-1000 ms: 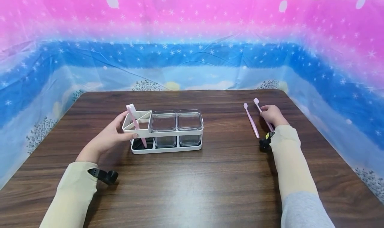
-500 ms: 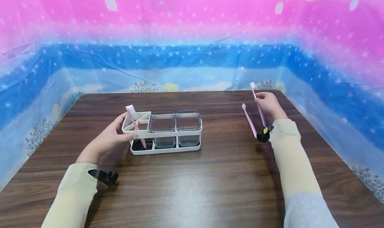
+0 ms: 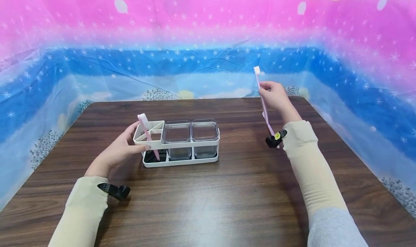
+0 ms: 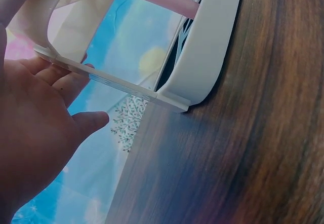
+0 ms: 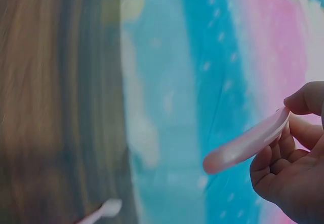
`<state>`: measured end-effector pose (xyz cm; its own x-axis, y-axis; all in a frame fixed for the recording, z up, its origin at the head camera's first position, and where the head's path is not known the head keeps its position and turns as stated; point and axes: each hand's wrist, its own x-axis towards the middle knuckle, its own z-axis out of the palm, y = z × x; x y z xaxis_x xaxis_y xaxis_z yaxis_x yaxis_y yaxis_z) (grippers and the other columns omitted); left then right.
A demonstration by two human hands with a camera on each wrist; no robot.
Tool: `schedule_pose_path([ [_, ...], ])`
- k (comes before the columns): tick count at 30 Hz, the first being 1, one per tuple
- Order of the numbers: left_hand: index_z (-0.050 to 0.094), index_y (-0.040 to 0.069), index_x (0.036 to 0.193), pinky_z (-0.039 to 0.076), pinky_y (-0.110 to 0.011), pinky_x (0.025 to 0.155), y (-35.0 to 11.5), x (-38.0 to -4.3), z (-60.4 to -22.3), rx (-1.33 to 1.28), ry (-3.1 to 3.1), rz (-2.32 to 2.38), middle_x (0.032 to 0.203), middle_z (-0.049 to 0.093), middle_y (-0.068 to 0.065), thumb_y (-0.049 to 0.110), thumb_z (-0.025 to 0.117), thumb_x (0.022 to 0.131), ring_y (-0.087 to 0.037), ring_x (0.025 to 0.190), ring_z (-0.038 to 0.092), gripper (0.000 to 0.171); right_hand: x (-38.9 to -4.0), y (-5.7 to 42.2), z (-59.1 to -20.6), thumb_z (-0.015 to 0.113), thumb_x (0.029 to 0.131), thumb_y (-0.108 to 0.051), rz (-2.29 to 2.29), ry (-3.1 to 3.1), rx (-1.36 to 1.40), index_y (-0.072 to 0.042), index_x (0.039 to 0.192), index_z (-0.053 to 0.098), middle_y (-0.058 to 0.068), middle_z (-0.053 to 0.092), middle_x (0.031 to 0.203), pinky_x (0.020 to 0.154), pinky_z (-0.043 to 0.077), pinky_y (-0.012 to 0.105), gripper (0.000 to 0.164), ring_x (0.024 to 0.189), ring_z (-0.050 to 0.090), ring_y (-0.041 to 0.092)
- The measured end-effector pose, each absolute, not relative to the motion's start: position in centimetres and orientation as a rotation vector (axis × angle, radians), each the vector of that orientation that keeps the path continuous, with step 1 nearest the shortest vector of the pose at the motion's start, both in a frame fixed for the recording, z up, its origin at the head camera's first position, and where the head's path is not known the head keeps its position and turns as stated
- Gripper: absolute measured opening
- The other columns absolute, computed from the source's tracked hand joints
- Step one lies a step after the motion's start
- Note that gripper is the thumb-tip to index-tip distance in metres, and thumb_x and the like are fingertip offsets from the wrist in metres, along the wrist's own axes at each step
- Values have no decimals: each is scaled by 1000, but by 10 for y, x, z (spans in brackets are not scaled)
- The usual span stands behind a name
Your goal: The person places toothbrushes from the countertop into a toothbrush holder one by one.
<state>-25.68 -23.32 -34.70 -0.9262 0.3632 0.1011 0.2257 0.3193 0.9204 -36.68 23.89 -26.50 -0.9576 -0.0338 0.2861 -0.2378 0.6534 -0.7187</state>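
Observation:
A white toothbrush holder (image 3: pixel 182 144) stands on the table, with a pink toothbrush (image 3: pixel 147 132) leaning in its divided left compartment. My left hand (image 3: pixel 113 151) grips the left end of this holder, thumb on the front rail and fingers behind; the left wrist view shows fingers at the white frame (image 4: pixel 116 84). Off to the right, my right hand (image 3: pixel 275 95) pinches a second pink toothbrush (image 3: pixel 263 106) by its handle, raised above the table with bristles up. Its rounded handle end (image 5: pixel 223 160) points away from the fingers in the right wrist view. A third toothbrush (image 3: pixel 270 129) lies below, partly hidden.
Two clear square cups (image 3: pixel 177 133) sit upside down or lidded in the holder's middle and right slots. The dark wooden table (image 3: pixel 201 203) reaches back to a pink and blue snowflake cloth (image 3: pixel 201 59) hung around it.
My right hand has lifted a toothbrush off the table, turned it upright and moved it up and leftward. My left hand has kept its hold on the toothbrush holder.

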Motion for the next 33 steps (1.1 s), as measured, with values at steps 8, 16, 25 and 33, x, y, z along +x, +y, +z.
schedule_pose_path([
  [8,9,7,154,48,-21,83,-232,-259,-351,566,2406,1722,126,49,-13,3,66,88,-5,98,59,87,-346,184,-231,50,94,-12,1302,-2521,417,-2,130,58,12,59,99,69,47,25,38,82,54,17],
  [16,9,6,153,48,-22,82,-232,-259,-351,577,2375,1756,121,53,-8,1,65,87,-5,97,60,86,-331,142,-210,51,91,-10,1348,-2468,513,-3,125,62,9,60,97,75,47,31,36,82,57,20],
  [25,9,7,153,48,-22,82,-232,-257,-350,583,2375,1765,128,47,-21,0,64,88,-5,98,59,86,-313,100,-198,52,92,-8,1545,-2413,564,-2,121,61,10,62,98,75,46,28,32,82,58,17],
  [33,8,8,154,48,-21,83,-232,-258,-351,561,2389,1750,133,43,-25,2,65,88,-4,98,58,87,-296,64,-196,54,92,-2,1725,-2319,766,4,113,60,12,64,95,74,49,26,23,78,62,16],
])
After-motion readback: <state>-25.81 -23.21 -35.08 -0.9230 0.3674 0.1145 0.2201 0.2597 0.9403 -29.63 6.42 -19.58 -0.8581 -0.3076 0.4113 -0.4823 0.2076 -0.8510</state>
